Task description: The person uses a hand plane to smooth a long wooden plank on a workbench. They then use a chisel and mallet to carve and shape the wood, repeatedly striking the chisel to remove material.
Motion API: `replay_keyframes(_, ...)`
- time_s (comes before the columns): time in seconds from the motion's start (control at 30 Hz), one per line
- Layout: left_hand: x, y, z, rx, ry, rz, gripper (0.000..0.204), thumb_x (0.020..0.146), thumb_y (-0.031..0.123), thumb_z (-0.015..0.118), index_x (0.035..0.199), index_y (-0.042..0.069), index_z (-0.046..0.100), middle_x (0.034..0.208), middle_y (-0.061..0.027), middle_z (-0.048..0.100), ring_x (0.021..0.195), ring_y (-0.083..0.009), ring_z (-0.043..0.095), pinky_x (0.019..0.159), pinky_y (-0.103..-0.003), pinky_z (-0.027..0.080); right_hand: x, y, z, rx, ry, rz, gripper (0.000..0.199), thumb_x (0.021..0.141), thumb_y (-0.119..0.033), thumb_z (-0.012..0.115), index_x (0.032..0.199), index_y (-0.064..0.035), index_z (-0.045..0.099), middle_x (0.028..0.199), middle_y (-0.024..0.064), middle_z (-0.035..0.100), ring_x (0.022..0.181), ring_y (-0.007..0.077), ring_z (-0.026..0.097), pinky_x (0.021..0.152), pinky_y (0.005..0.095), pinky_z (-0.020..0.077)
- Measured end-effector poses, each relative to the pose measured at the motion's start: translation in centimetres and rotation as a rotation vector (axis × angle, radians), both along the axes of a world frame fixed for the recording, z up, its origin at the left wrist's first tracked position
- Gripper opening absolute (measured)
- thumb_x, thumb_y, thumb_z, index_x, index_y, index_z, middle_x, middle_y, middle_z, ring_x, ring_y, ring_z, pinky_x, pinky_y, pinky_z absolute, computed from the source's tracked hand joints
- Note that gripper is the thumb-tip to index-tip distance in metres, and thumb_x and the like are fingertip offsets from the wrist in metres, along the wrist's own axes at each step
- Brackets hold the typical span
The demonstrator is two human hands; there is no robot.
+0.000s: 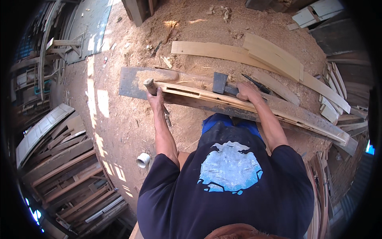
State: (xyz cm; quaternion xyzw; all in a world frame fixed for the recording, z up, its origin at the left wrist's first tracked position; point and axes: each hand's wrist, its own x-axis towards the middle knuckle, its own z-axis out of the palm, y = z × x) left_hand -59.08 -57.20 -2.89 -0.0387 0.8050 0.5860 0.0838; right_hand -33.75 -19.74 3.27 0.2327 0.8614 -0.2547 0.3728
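A long pale wooden strip (211,96) with slots cut in its edge lies along a dark, worn plank (133,81) in front of me. At the strip's left end, my left hand (156,100) is closed around a chisel (150,85), its round wooden handle end pointing up; its blade is hidden. Farther right, my right hand (248,91) wraps around the handle of a hammer (219,83). The hammer's dark blocky head is just beyond the strip, left of that hand. A black pointed tool (258,83) lies past my right hand.
Pale boards (274,55) lie beyond the plank on the sawdust-covered ground (139,44). Stacked timber (75,167) fills the left side, with a pale panel (43,127) on it. A white cup-like container (143,160) stands near my left elbow. More scrap wood (334,87) is at right.
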Motion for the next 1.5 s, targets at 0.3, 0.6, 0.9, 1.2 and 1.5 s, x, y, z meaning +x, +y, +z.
replay_keyframes(0.3, -1.0, -1.3, -2.0, 0.006, -0.031, -0.046, 0.047, 0.088, 0.013, 0.076, 0.128, 0.001, 0.054, 0.111, -0.0095, 0.064, 0.097, -0.0188, 0.062, 0.090, -0.035, 0.050, 10.2, -3.3, 10.4, -0.724, 0.023, -0.557, 0.030, 0.091, -0.029, 0.063, 0.097, -0.0005, 0.072, 0.082, 0.0162, 0.071, 0.078, 0.0345, 0.071, 0.072, 0.0485, 0.0529)
replay_keyframes(0.6, -1.0, -0.9, -0.9, 0.018, -0.044, -0.063, 0.042, 0.090, 0.012, 0.076, 0.124, 0.002, 0.055, 0.103, -0.0038, 0.062, 0.084, -0.0124, 0.057, 0.074, -0.029, 0.048, 27.2, -9.9, 0.1, -0.241, -0.109, -0.463, 0.034, 0.098, -0.035, 0.056, 0.103, -0.0054, 0.072, 0.102, 0.0240, 0.070, 0.099, 0.0407, 0.067, 0.083, 0.0486, 0.0524)
replay_keyframes(0.9, 0.9, 0.5, 1.2, 0.027, -0.010, -0.116, 0.052, 0.096, 0.017, 0.070, 0.139, -0.004, 0.050, 0.130, -0.0155, 0.060, 0.114, -0.0250, 0.058, 0.102, -0.039, 0.044, 17.0, -5.1, 11.7, 0.061, -0.212, -0.447, 0.043, 0.093, -0.037, 0.063, 0.118, -0.0020, 0.064, 0.114, 0.0235, 0.070, 0.110, 0.0413, 0.066, 0.094, 0.0530, 0.0493)
replay_keyframes(1.2, -1.4, -0.7, -3.4, 0.048, -0.055, -0.050, 0.058, 0.096, 0.011, 0.069, 0.146, -0.003, 0.044, 0.141, -0.0189, 0.055, 0.126, -0.0261, 0.055, 0.109, -0.040, 0.041, 7.5, -6.9, 1.9, 0.113, 0.069, -0.276, 0.048, 0.083, -0.021, 0.069, 0.129, -0.0085, 0.060, 0.134, 0.0209, 0.059, 0.128, 0.0410, 0.052, 0.106, 0.0536, 0.0370)
replay_keyframes(1.5, -1.3, -1.2, -6.7, 0.085, -0.112, 0.071, 0.058, 0.097, 0.008, 0.066, 0.147, -0.003, 0.041, 0.142, -0.0176, 0.054, 0.125, -0.0279, 0.055, 0.107, -0.043, 0.043, 5.5, -6.2, 3.1, 0.181, 0.026, -0.078, 0.032, 0.075, -0.012, 0.071, 0.106, -0.0051, 0.073, 0.107, 0.0193, 0.074, 0.107, 0.0340, 0.070, 0.090, 0.0442, 0.0555)
